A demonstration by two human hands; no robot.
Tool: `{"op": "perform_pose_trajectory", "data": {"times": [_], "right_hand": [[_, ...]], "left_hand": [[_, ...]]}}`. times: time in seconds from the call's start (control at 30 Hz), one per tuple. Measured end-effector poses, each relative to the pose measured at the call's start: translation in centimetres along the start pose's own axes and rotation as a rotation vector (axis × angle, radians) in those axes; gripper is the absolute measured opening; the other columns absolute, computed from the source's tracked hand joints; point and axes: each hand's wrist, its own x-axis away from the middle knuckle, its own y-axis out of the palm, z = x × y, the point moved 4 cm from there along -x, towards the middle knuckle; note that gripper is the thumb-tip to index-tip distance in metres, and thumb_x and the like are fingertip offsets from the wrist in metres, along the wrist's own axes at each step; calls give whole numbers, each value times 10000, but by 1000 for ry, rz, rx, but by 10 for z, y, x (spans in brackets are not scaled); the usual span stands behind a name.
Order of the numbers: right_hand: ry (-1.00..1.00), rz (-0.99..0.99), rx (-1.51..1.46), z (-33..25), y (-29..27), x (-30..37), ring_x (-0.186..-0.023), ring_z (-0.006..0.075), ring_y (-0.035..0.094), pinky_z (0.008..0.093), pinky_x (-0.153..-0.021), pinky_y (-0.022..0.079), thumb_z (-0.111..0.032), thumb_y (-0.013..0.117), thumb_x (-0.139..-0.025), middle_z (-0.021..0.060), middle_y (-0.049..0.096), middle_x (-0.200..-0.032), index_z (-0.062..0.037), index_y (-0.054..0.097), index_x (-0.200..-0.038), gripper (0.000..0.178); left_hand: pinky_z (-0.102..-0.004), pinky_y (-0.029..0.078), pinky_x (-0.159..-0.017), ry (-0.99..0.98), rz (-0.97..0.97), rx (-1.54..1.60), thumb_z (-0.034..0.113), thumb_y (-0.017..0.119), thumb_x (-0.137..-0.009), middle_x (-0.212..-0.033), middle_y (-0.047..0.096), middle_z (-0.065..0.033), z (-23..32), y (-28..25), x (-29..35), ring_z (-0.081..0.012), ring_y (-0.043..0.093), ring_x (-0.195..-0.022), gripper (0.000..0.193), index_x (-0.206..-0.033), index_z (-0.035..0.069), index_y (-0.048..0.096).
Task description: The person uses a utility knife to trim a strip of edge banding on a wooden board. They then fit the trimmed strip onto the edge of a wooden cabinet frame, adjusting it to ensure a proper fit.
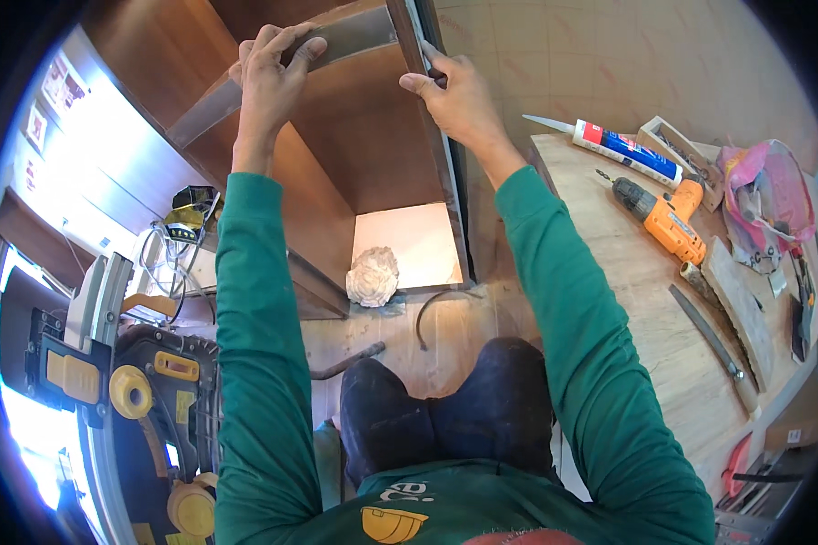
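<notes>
In front of me stands a brown wooden cabinet (364, 136) with an open front. A dark, shiny rail (359, 34) runs across its upper part, slanting down to the left. My left hand (277, 73) is closed over the rail, with the thumb along its upper edge. At the cabinet's right side panel (445, 173), my right hand (463, 100) grips the front edge. Its thumb points left, and the other fingers are partly hidden behind the edge. A crumpled whitish wad (373, 277) lies by the pale board (418, 241) at the cabinet's bottom.
On the wooden worktop (600, 263) at right lie an orange drill (668, 218), a sealant tube (627, 153), a pink bag (773, 191) and a strip-like tool (704, 331). A black-and-yellow power saw (154, 400) stands at left. A dark curved strip (424, 322) lies on the floor.
</notes>
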Motion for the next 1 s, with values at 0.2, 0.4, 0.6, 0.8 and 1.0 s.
{"op": "perform_pose_trajectory", "data": {"times": [0.2,0.4,0.6,0.8,1.0], "right_hand": [[-28,0,0,1,1,-1,-1064,371,613,450,-937,507,-484,748,-909,233,602,-1148,-41,611,-1424,693],[-45,24,-28,6,2,-4,-1014,349,625,435,-903,522,-475,772,-894,223,610,-1103,-36,632,-1400,684],[-54,51,-49,9,3,-4,-985,335,630,432,-888,524,-489,787,-878,208,614,-1073,-29,652,-1374,690],[-51,32,-76,6,6,-4,-973,327,646,419,-881,535,-489,813,-855,212,633,-1058,-20,665,-1354,700],[-20,-36,-111,14,2,-14,-975,330,678,416,-883,540,-501,769,-895,201,659,-1113,-13,680,-1324,656]], "left_hand": [[-394,283,-1061,14,-27,31,402,725,-950,-1003,663,59,-7,-4,0,-185,542,-1083,305,-1184,218,785],[-395,290,-1057,44,17,38,401,722,-950,-1004,654,57,-2,-3,1,-188,539,-1084,297,-1187,232,783],[-405,306,-1038,38,42,-6,402,727,-945,-1004,632,54,2,1,3,-201,530,-1070,287,-1182,251,784],[-407,322,-1011,61,96,-29,369,740,-929,-1024,621,46,-2,0,8,-222,514,-1051,251,-1152,265,790],[-427,360,-952,86,117,5,230,733,-906,-999,609,-50,30,-12,7,-270,534,-1009,200,-1070,116,748]]}}
